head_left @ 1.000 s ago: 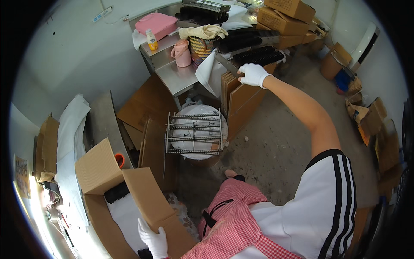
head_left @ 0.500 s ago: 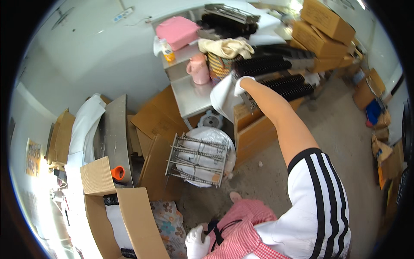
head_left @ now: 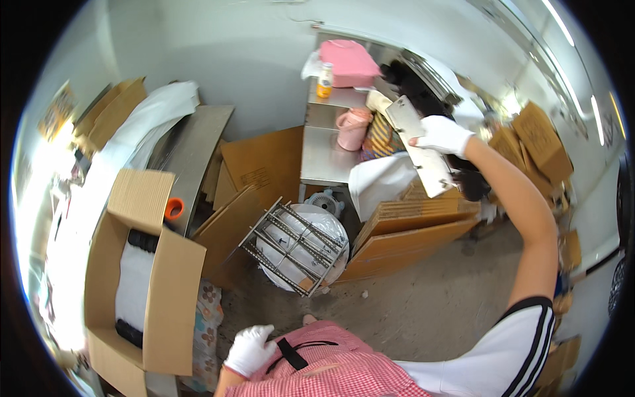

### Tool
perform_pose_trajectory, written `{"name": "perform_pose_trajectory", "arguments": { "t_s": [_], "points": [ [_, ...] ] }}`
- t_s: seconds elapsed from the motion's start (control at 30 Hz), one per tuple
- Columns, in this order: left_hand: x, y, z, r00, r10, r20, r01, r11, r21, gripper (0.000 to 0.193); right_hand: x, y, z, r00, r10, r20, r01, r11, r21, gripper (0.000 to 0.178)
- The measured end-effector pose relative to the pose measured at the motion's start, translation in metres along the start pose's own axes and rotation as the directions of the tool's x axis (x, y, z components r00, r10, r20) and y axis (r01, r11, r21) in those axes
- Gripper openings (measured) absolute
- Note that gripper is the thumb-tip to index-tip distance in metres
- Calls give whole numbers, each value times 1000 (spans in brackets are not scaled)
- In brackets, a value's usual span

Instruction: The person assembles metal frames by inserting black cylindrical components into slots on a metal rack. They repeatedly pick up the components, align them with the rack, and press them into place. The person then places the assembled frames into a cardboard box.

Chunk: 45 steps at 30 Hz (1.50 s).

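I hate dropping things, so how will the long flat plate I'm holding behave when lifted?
The long flat plate is probably stiff: it shows no sag. Held along one side by the right grip, it could tilt. Its surface looks smooth, so it may slip.

1. The plate (head_left: pixel 422 162) hid part of the basket (head_left: pixel 385 140).
2. A flap (head_left: pixel 173 304) hid part of the boxed sheet (head_left: pixel 134 281).
3. The lower edge cut off the apron (head_left: pixel 331 377).
4. Print (head_left: pixel 254 177) on the cardboard (head_left: pixel 278 149) was too small.
5. Glare blurred the clutter (head_left: pixel 56 218) at left.
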<state>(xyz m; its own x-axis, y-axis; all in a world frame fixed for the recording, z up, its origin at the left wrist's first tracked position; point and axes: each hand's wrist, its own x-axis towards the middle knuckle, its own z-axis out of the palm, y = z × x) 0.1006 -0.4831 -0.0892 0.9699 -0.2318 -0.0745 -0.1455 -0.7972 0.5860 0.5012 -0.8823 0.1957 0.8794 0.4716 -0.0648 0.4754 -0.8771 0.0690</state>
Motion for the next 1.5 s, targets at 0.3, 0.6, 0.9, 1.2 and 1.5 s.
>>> {"name": "perform_pose_trajectory", "arguments": {
  "t_s": [0.3,0.6,0.9,1.2,1.5],
  "points": [
    [26,-14,-161,845,281,-455,-318,948,-4,39,11,-223,-158,945,-325,40,258,815,518,62],
    [-150,-99,-213,644,-51,-764,96,995,15,41,64,-539,-179,670,-706,-229,675,451,584,53],
    [-196,-154,-130,695,-521,-496,624,779,54,60,72,-810,-218,239,-933,-268,970,243,19,56],
    [-193,-162,-130,639,-582,-504,630,771,-91,41,156,-982,-172,-39,-999,10,998,-38,43,53],
    [-189,-165,-123,588,-550,-593,633,770,-86,39,138,-1076,-123,76,-997,26,981,70,-182,82]
  ]
}}
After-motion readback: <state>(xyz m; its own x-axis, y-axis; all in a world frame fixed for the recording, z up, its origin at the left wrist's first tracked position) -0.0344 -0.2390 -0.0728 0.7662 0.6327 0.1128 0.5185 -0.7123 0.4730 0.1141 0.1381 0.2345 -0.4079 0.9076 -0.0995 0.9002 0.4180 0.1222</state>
